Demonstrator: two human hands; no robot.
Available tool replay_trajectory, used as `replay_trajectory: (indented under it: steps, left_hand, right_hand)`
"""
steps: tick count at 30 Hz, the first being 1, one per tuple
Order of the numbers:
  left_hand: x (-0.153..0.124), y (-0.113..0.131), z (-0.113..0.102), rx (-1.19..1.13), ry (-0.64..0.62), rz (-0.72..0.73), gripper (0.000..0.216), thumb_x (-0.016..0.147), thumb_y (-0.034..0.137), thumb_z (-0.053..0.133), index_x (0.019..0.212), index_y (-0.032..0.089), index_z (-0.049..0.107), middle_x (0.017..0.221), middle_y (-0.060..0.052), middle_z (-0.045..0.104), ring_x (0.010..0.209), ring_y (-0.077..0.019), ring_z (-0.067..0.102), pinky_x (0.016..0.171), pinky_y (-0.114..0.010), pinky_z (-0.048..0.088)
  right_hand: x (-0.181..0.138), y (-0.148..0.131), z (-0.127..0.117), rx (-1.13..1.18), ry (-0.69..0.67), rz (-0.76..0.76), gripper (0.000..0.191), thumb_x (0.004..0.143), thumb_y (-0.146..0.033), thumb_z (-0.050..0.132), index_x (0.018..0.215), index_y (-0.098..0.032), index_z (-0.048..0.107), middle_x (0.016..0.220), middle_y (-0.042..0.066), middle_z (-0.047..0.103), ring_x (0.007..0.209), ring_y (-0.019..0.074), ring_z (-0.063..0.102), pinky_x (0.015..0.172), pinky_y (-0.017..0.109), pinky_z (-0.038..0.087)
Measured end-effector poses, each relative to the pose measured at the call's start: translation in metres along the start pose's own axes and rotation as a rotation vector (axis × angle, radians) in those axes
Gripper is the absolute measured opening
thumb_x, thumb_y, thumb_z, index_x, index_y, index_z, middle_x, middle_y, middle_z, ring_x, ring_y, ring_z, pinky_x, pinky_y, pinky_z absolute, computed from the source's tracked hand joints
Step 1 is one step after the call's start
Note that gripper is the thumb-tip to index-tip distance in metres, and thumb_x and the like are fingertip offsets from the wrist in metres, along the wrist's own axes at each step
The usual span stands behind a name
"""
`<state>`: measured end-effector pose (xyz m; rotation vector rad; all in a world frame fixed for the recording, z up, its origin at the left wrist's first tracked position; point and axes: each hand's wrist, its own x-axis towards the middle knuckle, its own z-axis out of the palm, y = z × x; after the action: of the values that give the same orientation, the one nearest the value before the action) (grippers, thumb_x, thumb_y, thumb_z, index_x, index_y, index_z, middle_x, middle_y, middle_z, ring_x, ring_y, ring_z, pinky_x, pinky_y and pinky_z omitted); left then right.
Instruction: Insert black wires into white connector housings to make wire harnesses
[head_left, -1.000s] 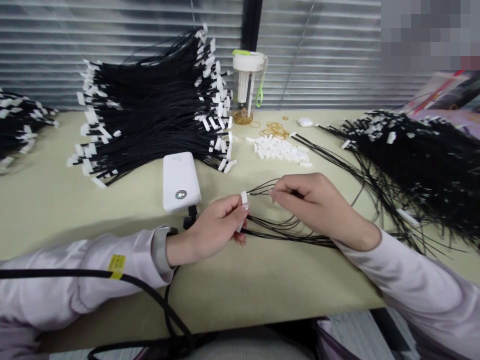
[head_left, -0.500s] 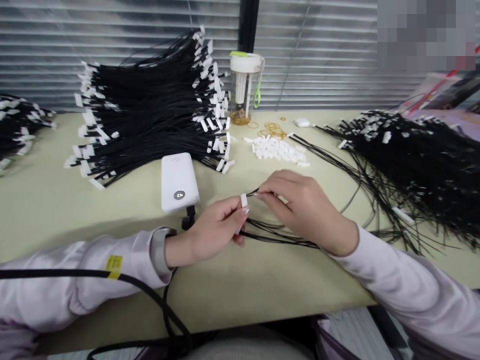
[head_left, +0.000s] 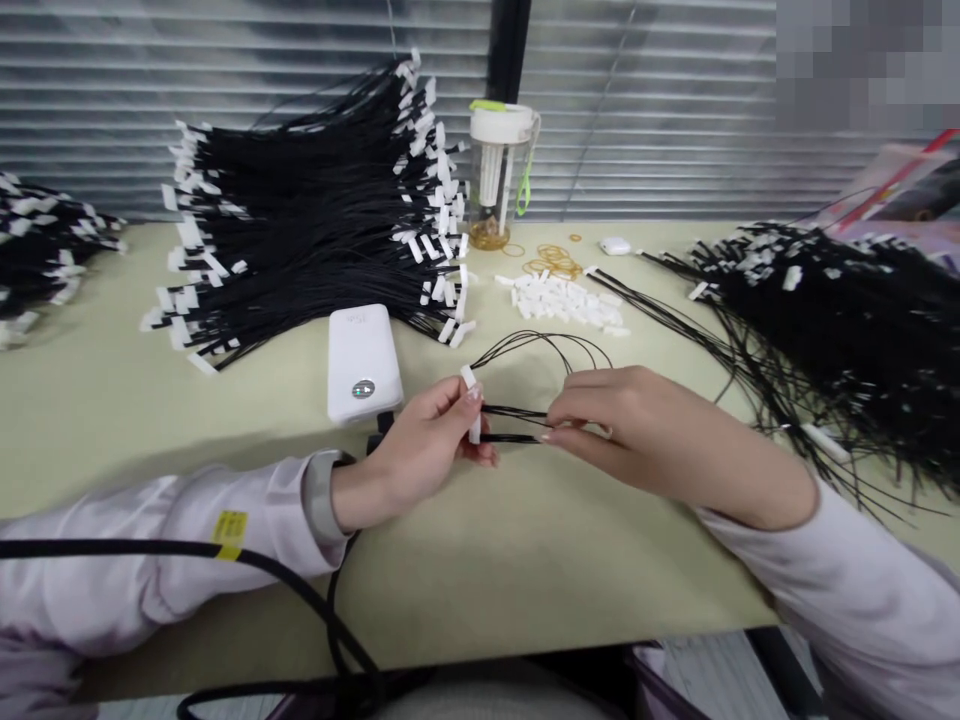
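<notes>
My left hand [head_left: 420,440] pinches a white connector housing [head_left: 475,425] between thumb and fingers, held upright over the table. Thin black wires [head_left: 514,410] run out of the connector's right side in separate groups; one group arcs up and over behind my right hand. With thumb and fingertips drawn together, my right hand [head_left: 622,430] grips the lower wires a short way right of the connector. The wires' far ends are hidden behind that hand. Just left of the connector lies a white power bank [head_left: 364,365] with a black plug at its lower end.
A big stack of black cables [head_left: 315,210] with white connectors stands at the back left. Loose white connectors [head_left: 566,300], rubber bands [head_left: 553,262] and a drink bottle [head_left: 499,175] are behind my hands. A heap of black wires [head_left: 847,330] covers the right side. A thick black cable [head_left: 285,570] crosses my left sleeve.
My right hand has moved right and slightly down, from a wire by the connector's top to the lower wires. One wire group now arches freely above. The view has shifted slightly.
</notes>
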<state>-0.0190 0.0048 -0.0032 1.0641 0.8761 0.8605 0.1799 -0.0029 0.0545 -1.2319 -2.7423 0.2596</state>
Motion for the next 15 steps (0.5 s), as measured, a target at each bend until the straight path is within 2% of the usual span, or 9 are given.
replay_trajectory:
  steps: [8,15]
  left_hand:
    - [0.0,0.001,0.0,-0.006,-0.007,-0.012,0.019,0.082,0.033,0.048,0.072,0.016,0.044,0.062,0.005,0.048,0.051,-0.008,0.054,0.057,-0.028,0.05]
    - [0.0,0.0,-0.001,0.008,-0.016,-0.007,0.021,0.081,0.034,0.048,0.071,0.016,0.045,0.063,0.005,0.049,0.051,-0.0073,0.054,0.056,-0.026,0.049]
  right_hand:
    - [0.007,-0.004,0.015,-0.146,0.02,0.028,0.024,0.088,-0.025,0.035,0.076,-0.016,0.054,0.071,0.002,0.056,0.063,0.0113,0.05,0.058,0.024,0.033]
    - [0.003,-0.008,0.008,-0.397,0.112,0.061,0.021,0.084,-0.022,0.039,0.071,-0.016,0.054,0.068,0.002,0.057,0.061,0.0125,0.051,0.054,0.025,0.03]
